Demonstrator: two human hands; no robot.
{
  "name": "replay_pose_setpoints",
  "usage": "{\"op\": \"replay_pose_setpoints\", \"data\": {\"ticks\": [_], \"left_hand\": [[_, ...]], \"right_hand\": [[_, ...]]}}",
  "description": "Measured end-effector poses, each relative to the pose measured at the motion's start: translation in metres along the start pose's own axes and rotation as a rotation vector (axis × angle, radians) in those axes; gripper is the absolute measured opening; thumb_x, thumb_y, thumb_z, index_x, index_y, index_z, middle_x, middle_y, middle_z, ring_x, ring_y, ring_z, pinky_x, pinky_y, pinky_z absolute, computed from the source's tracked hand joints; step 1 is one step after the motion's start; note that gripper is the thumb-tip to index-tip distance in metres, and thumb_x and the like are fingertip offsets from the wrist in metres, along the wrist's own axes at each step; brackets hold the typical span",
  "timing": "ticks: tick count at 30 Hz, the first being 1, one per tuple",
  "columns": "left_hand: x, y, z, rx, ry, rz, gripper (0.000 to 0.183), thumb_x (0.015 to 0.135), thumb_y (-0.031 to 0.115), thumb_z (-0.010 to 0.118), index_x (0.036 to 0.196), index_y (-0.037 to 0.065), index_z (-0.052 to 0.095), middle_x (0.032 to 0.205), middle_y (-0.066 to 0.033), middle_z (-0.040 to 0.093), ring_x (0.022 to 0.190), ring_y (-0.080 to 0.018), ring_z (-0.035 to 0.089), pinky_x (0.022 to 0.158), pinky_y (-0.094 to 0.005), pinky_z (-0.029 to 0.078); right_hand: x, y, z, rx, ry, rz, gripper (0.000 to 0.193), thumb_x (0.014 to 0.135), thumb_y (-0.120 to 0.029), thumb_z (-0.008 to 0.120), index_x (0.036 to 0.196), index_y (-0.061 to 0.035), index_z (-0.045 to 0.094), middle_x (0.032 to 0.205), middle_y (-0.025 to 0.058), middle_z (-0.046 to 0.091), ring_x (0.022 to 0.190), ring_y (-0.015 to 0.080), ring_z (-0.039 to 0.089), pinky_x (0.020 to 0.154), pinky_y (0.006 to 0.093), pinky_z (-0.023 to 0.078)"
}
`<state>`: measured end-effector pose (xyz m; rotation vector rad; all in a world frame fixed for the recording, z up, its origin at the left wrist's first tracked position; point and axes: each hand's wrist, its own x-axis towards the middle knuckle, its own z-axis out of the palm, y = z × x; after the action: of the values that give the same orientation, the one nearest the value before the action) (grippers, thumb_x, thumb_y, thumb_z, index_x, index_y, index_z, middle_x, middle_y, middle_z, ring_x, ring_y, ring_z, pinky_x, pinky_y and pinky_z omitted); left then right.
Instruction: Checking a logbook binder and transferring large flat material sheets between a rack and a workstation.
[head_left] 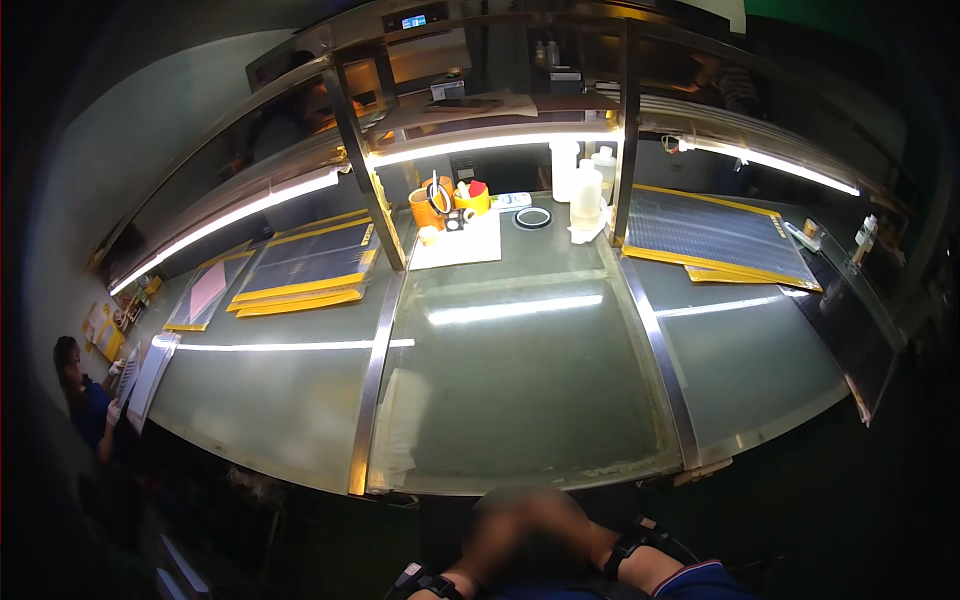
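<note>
Both my forearms come in from the lower edge with dark straps around them. My left hand [492, 548] and my right hand [572, 526] meet close to my body, just short of the bench's front edge. A blur covers them, so neither the fingers nor anything they might hold can be made out. Nearest to them is the grey-green glass worktop [530, 400], with a strip of light reflected across it. Along its left side lies a pale translucent strip [402, 425].
Yellow-edged dark panels lie in a left stack [300, 265] and a right stack [715, 235]. White bottles [587, 195], an orange cup [428, 207], a tape roll [458, 220] and a black ring [532, 217] stand at the back. Metal posts [362, 170] rise there. A co-worker [88, 400] holds a panel at far left.
</note>
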<state>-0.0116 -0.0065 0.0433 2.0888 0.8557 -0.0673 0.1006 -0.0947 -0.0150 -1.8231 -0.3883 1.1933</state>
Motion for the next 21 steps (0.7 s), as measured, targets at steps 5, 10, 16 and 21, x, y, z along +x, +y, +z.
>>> {"op": "replay_pose_setpoints", "data": {"ticks": [5, 10, 16, 21], "left_hand": [[0.001, -0.003, 0.001, 0.009, -0.018, -0.012, 0.025, 0.075, 0.028, 0.061, 0.083, 0.004, 0.065, 0.083, -0.0182, 0.064, 0.084, -0.0348, 0.061, 0.073, -0.0414, 0.047], [0.001, 0.002, -0.002, 0.014, -0.057, -0.004, 0.027, 0.072, 0.029, 0.065, 0.084, 0.005, 0.066, 0.083, -0.0165, 0.064, 0.083, -0.0334, 0.062, 0.074, -0.04, 0.048], [0.002, -0.004, 0.003, -0.038, -0.025, 0.001, 0.027, 0.072, 0.026, 0.065, 0.089, 0.005, 0.065, 0.082, -0.0156, 0.065, 0.082, -0.0312, 0.063, 0.074, -0.0383, 0.049], [0.003, 0.0, 0.004, -0.057, 0.038, -0.044, 0.027, 0.073, 0.022, 0.062, 0.094, 0.006, 0.063, 0.081, -0.0145, 0.065, 0.081, -0.0293, 0.063, 0.074, -0.0374, 0.049]], "right_hand": [[0.004, 0.006, 0.001, -0.035, -0.022, -0.058, 0.025, 0.08, -0.02, 0.063, 0.097, -0.0016, 0.062, 0.087, 0.0059, 0.063, 0.077, 0.0128, 0.059, 0.068, 0.0257, 0.047], [0.003, 0.004, -0.002, -0.084, 0.004, -0.028, 0.026, 0.079, -0.019, 0.063, 0.098, -0.0009, 0.061, 0.088, 0.0052, 0.063, 0.08, 0.0126, 0.059, 0.072, 0.0256, 0.047], [-0.004, -0.001, -0.001, -0.015, 0.01, 0.028, 0.028, 0.078, -0.016, 0.062, 0.102, -0.0013, 0.061, 0.094, 0.0064, 0.062, 0.086, 0.0148, 0.058, 0.077, 0.0264, 0.045], [-0.008, -0.007, -0.002, 0.015, -0.018, 0.041, 0.03, 0.077, -0.013, 0.061, 0.104, -0.001, 0.06, 0.099, 0.0075, 0.061, 0.092, 0.0157, 0.056, 0.081, 0.0273, 0.044]]}}
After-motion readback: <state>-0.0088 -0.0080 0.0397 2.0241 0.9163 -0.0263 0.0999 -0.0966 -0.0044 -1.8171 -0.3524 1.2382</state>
